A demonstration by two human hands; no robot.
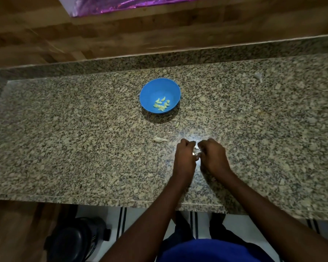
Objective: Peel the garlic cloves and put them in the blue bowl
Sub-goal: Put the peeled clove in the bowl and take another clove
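Note:
A blue bowl [160,89] stands on the granite counter, with several pale peeled garlic cloves [161,105] in its bottom. Nearer to me, my left hand [185,157] and my right hand [212,156] meet over the counter, fingers curled, both pinching one small garlic clove [195,151] between them. Most of that clove is hidden by my fingers. An unpeeled clove [160,139] lies on the counter just left of my left hand.
The granite counter [83,138] runs wide to both sides, with a raised back ledge and a wooden wall behind. A bit of garlic skin or stem [258,76] lies at the far right. Small skin flakes lie near the bowl. A dark object stands on the floor below left.

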